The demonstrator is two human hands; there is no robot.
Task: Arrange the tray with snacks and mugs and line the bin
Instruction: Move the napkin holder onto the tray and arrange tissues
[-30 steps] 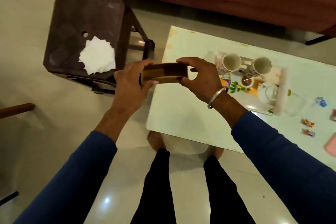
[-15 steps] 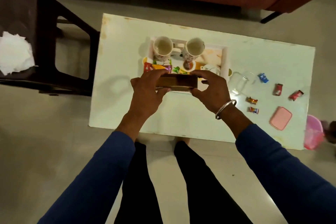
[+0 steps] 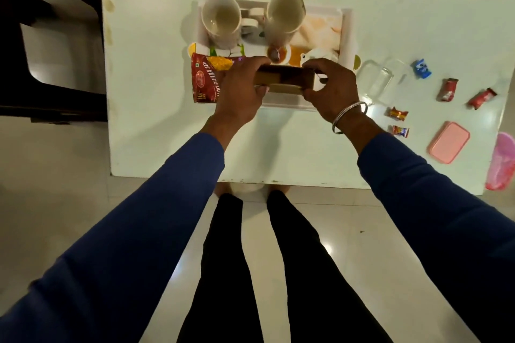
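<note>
Two hands: left hand [image 3: 239, 89] and right hand [image 3: 330, 89] each clamped one end of the brown box [image 3: 285, 80], so it stayed level and could go down flat.
Box place: it was held over the near edge of the tray [image 3: 347, 33], above the free strip between the red snack packet [image 3: 207, 79] and the tray's right wall; I judged this strip was chosen because it fits a long thing.
Contact: I could not tell if the box already touched the tray floor.
Mugs: left mug [image 3: 221, 18] and right mug [image 3: 284, 12] stood upright at the far edge of the tray, probably to leave the near part for snacks.
Packet: it lay at the tray's near left corner, partly over the rim, just beside the left hand.
Tabletop [image 3: 156, 120] right side: a clear glass container [image 3: 376, 81], its pink lid [image 3: 448, 141] and five small sweets [image 3: 397, 113] waited loose, well apart from the tray.
Bin: a pink bin [image 3: 501, 161] showed past the tabletop's near right corner; no liner was visible.
</note>
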